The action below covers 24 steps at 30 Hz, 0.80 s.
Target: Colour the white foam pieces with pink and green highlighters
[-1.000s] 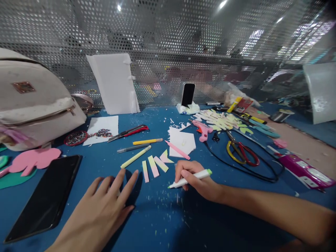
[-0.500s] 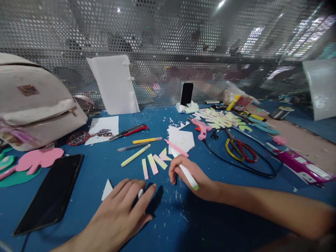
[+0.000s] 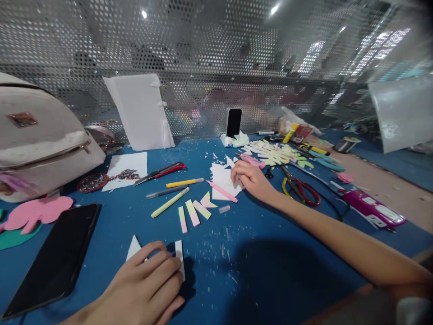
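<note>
My left hand [image 3: 149, 280] lies over the table with its fingers loosely apart. A white strip [image 3: 179, 249] shows past its fingertips, partly covered by them. Beside its knuckles lies a white triangular piece [image 3: 133, 248]. My right hand [image 3: 252, 181] reaches over a sheet of white paper [image 3: 219, 174] with curled fingers; what they grip, if anything, is hidden. White scraps lie by its fingertips. A pink marker [image 3: 221, 191] rests across the paper, with a pink cap [image 3: 224, 209] nearby. Several pink-and-yellow strips [image 3: 192, 213] lie between the hands.
Yellow markers [image 3: 171, 202], a red utility knife [image 3: 162, 172] and a phone [image 3: 54, 257] are at left. A pink glue gun [image 3: 251, 160], scissors [image 3: 301, 189] and a pile of pale strips [image 3: 270, 152] are at right. A backpack [image 3: 43, 135] stands far left.
My right hand has moved forward to the paper; the white stick with a green end no longer shows clearly in it. My left hand has shifted slightly back, exposing more of the white strip.
</note>
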Each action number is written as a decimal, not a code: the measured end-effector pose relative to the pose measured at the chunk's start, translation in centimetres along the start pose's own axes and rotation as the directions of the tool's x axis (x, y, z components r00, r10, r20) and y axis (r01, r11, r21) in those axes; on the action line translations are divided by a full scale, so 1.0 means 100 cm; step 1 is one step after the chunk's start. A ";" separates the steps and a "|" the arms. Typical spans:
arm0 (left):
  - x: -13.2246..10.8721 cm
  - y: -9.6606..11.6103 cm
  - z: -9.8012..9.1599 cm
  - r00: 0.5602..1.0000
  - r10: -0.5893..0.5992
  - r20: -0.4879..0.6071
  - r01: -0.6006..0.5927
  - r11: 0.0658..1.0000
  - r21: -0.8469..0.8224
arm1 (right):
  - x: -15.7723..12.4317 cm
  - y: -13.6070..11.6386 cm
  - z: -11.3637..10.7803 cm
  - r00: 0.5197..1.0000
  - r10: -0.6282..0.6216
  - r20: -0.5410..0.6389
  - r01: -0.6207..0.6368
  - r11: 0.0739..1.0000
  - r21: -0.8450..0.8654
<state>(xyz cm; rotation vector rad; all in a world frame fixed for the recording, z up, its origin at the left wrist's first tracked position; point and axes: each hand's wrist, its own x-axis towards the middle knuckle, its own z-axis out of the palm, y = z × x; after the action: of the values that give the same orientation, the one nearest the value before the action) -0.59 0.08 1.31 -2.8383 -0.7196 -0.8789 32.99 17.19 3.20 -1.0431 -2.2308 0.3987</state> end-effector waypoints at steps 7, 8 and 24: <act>-0.001 0.004 -0.004 0.993 0.117 -0.016 -0.117 0.993 0.015 | 0.001 0.018 -0.008 0.984 0.070 0.164 -0.017 0.952 -0.304; -0.001 0.004 -0.005 0.990 0.137 -0.011 -0.137 0.990 0.025 | 0.002 0.018 -0.010 0.981 0.082 0.178 -0.020 0.944 -0.328; -0.007 -0.010 0.009 0.995 -0.047 0.087 0.044 0.998 0.041 | -0.001 0.015 -0.009 0.971 0.012 0.240 0.069 0.943 -0.327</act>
<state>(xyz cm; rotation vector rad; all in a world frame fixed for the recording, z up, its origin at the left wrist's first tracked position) -1.14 0.85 0.12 -2.8518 -0.8056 -0.7407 34.45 18.07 3.06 -1.1836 -2.5905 0.1383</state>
